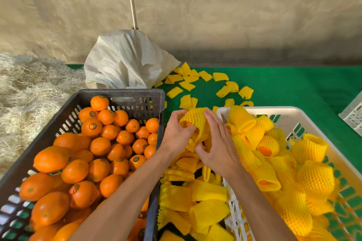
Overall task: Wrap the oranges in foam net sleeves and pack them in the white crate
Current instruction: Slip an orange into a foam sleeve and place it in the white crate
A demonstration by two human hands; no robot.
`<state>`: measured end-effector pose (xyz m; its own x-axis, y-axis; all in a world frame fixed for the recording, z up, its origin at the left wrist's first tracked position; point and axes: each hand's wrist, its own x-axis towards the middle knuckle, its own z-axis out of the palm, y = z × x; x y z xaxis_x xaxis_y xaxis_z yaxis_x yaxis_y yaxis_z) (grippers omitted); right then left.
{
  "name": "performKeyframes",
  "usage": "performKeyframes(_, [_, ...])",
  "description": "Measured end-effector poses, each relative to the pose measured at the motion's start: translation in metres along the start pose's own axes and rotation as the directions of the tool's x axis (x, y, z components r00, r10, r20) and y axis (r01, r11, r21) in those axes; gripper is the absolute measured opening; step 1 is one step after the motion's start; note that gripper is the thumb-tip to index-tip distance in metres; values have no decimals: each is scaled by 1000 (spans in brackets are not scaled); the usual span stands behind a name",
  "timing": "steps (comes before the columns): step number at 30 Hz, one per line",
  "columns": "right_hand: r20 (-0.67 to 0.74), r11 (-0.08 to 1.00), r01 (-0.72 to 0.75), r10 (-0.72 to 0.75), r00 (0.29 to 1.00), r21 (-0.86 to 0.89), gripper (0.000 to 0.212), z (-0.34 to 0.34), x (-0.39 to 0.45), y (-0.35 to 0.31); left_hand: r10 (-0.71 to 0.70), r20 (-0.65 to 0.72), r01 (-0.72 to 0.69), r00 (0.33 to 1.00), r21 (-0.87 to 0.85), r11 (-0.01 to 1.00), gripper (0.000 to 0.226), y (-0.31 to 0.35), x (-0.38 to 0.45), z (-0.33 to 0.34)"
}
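Observation:
Between the two crates, both hands work one yellow foam net sleeve (194,118) that has an orange inside; a bit of orange skin shows at its left opening. My left hand (176,131) grips the sleeve's left end with curled fingers. My right hand (217,143) lies over its right side, fingers spread and bent. The dark crate (125,95) on the left holds many bare oranges (100,146). On the right, the white crate (284,110) holds several oranges wrapped in yellow sleeves (311,180).
A heap of flat yellow sleeves (207,199) fills the gap between the crates, and more lie scattered on the green mat (293,84). A white woven sack (125,60) stands behind the dark crate. Straw (25,88) is at the left; another white crate's corner (352,115) is at the right edge.

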<state>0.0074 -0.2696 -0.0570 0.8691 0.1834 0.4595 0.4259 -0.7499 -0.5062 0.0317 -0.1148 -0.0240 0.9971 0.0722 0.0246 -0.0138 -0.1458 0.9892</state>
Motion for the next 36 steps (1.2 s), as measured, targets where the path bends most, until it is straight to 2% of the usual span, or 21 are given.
performKeyframes(3, [-29, 993, -8, 5, 1000, -119, 103, -1, 2, 2, 14, 111, -18, 994, 37, 999, 43, 1, 0, 0])
performKeyframes(5, [-134, 977, -17, -13, 991, -214, 103, -4, 1, 2, 92, 237, -80, 967, -61, 995, 48, 3, -2, 1])
performKeyframes(7, [-270, 957, -63, -17, 963, -282, 97, -8, 1, 1, 157, 300, -130, 941, -109, 986, 48, 4, -5, 1])
performKeyframes(10, [-446, 905, -253, 80, 891, -343, 86, -20, 5, 7, 185, 260, -189, 948, -7, 982, 41, 5, -5, -3])
performKeyframes(12, [-486, 817, -394, 163, 858, -421, 82, -30, 6, 13, 197, 191, -212, 962, 61, 975, 37, 6, -5, -6])
performKeyframes(14, [-488, 758, -442, 188, 853, -480, 76, -34, 4, 18, 247, 133, -259, 960, 84, 962, 32, 9, -5, -7])
performKeyframes(15, [-481, 765, -422, 168, 860, -486, 72, -33, 3, 18, 292, 99, -301, 951, 108, 947, 30, 10, -5, -7])
performKeyframes(18, [-393, 854, -248, 57, 918, -457, 59, -19, 4, 11, 421, 0, -405, 907, 275, 872, 28, 12, 2, -21])
performKeyframes(20, [-199, 910, -88, 6, 980, -404, 43, -6, 3, 8, 427, -60, -368, 902, 409, 835, 31, 8, 12, -38])
performKeyframes(22, [101, 961, 23, 5, 995, -274, 31, 5, -1, 9, 319, -121, -220, 940, 501, 837, 35, -1, 21, -55])
performKeyframes(24, [363, 977, 75, 3, 932, -200, 28, 13, -4, 12, 65, -165, 28, 984, 506, 862, 39, -15, 28, -70])
performKeyframes(25, [444, 975, 83, 18, 896, -207, 29, 16, -5, 12, -98, -168, 168, 981, 478, 862, 46, -21, 29, -77])
performKeyframes(27, [529, 969, 58, 81, 845, -240, 29, 20, -5, 11, -397, -93, 400, 913, 397, 826, 59, -27, 28, -83])
performKeyframes(28, [542, 961, 59, 101, 834, -270, 27, 21, -5, 10, -496, -48, 474, 867, 386, 791, 56, -30, 25, -85])
performKeyframes(29, [537, 947, 74, 112, 836, -312, 26, 23, -6, 9, -558, -15, 506, 830, 442, 741, 47, -31, 22, -87])
performKeyframes(31, [522, 908, 101, 140, 842, -407, 27, 24, -8, 10, -622, -4, 442, 783, 707, 552, 34, -34, 17, -90])
performKeyframes(33, [564, 874, 113, 202, 800, -472, 42, 26, -10, 11, -705, 7, 312, 709, 894, 322, 39, -37, 9, -91])
performKeyframes(36, [636, 866, 99, 277, 721, -490, 66, 27, -12, 10, -834, 31, 180, 551, 971, 155, 53, -45, -2, -89])
